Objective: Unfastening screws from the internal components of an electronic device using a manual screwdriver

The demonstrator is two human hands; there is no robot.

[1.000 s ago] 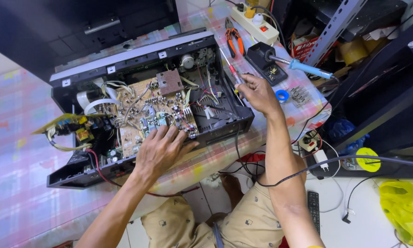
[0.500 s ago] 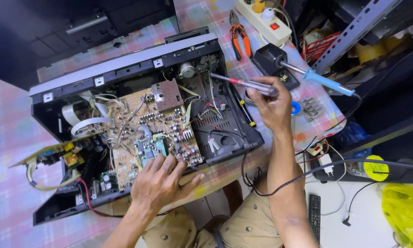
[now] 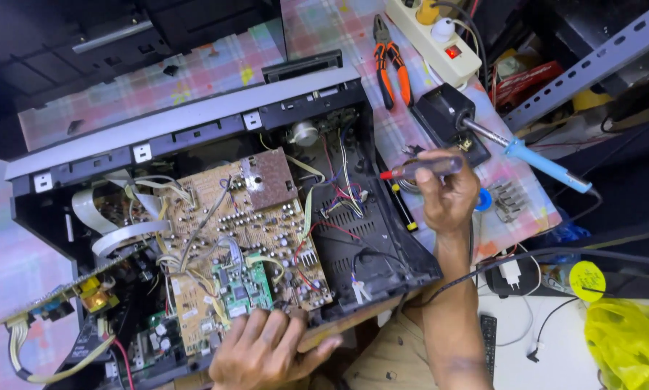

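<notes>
Bracing the open black amplifier chassis (image 3: 382,238) at its near edge, left hand (image 3: 267,350) lies fingers spread flat by the brown circuit board (image 3: 245,231). Right hand (image 3: 447,195) pinches a slim red-tipped screwdriver (image 3: 422,170) over the table's right side. Board looks fragile, chassis heavy: grip the frame edges only.
</notes>
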